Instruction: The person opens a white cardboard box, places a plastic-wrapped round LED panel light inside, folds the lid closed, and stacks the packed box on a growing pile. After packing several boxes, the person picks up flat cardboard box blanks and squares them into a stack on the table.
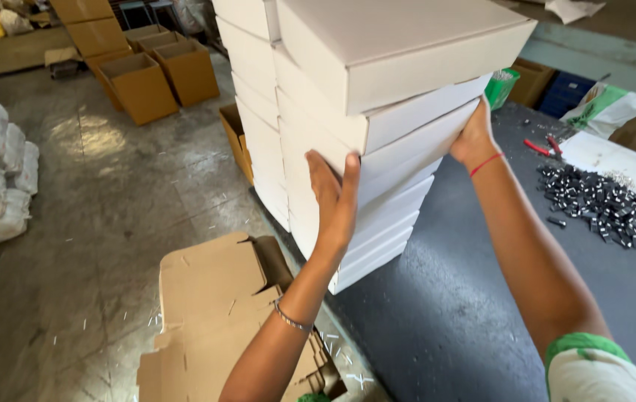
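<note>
The stack of white boxes [362, 149] on the counter [467, 313] is clasped from both sides: left hand [335, 201] pressed flat, fingers together; right hand [474, 134] cupped against the far side, its fingers hidden.

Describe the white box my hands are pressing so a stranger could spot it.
On the grey table stands a tall stack of flat white boxes. The pressed box is third from the top, the only one flanked by the left hand and right hand.
</note>
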Motion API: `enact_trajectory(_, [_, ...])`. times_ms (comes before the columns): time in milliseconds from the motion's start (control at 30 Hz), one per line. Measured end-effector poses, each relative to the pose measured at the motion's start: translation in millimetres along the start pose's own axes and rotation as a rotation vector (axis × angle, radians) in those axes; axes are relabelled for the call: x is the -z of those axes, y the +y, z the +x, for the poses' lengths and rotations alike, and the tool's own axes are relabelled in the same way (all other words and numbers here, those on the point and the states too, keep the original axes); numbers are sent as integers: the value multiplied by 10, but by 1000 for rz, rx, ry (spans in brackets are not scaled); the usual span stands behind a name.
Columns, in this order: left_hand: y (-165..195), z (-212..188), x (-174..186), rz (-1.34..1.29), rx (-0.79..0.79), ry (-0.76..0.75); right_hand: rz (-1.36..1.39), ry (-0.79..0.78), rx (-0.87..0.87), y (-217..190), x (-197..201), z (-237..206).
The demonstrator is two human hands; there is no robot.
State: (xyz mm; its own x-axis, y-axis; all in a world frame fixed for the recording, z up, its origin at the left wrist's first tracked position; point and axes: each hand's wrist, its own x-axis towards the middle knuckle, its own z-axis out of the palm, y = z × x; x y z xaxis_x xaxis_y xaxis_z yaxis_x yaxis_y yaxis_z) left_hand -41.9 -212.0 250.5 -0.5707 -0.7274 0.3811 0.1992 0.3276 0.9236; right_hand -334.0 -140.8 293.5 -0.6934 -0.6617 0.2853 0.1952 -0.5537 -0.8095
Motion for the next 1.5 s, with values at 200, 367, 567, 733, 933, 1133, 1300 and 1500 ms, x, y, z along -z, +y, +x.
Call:
enact_trajectory(200, [-138,116,-123,27,-76,24,8,36,-60,96,116,303])
enact_trajectory(367, [-209,103,-144,47,-144,36,40,3,-18,211,317,312])
enact_trajectory(567, [-288,55,-179,136,-264,56,-20,-39,22,204,393,254])
enact_trajectory(733, [-370,80,-244,211,-325,120,26,-88,62,260,475,250])
enact_trajectory(933, [-588,-51,-210,357,-348,153,-147,-54,65,355,679,109])
enact_trajectory(1133, [-829,-99,-174,382,-392,137,-260,-17,-23,793,672,-375])
enact_trajectory(1300, [-880,-67,-148,430,-420,158,-186,10,-88,775,610,-514])
enact_trajectory(1500, [-862,-77,-127,418,-418,166,-249,3,-35,777,554,-509])
